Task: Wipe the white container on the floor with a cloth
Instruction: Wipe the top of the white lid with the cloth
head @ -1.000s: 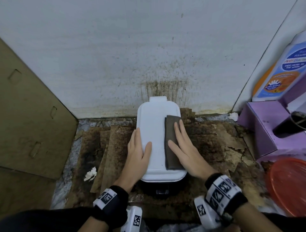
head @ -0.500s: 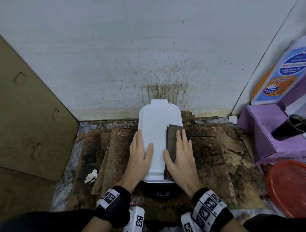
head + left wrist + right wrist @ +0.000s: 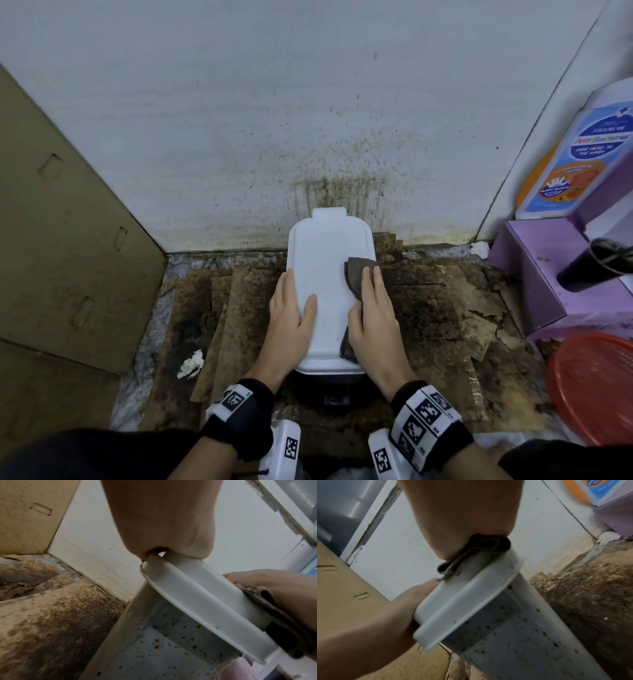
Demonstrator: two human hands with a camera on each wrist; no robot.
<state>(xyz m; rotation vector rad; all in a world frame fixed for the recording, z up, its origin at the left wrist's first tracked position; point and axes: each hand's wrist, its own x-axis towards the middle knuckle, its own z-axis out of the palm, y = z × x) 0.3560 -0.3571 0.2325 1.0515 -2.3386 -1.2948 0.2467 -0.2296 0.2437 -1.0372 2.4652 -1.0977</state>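
Observation:
The white container stands on the floor against the wall, its flat lid facing up; its speckled side shows in the wrist views. My left hand rests along the lid's left edge, fingers straight and thumb on top. My right hand lies flat on a brown-grey cloth and presses it onto the right side of the lid. The cloth is folded and bunched under the palm, and its near end hangs over the lid's rim.
Stained cardboard pieces cover the floor around the container. A big cardboard sheet leans at the left. At the right are a purple box, a wash bottle and a red basket. A crumpled tissue lies at the left.
My right hand has turned from slanting to pointing straight ahead and slid slightly nearer along the lid's right side, bunching the cloth. The left hand has stayed put.

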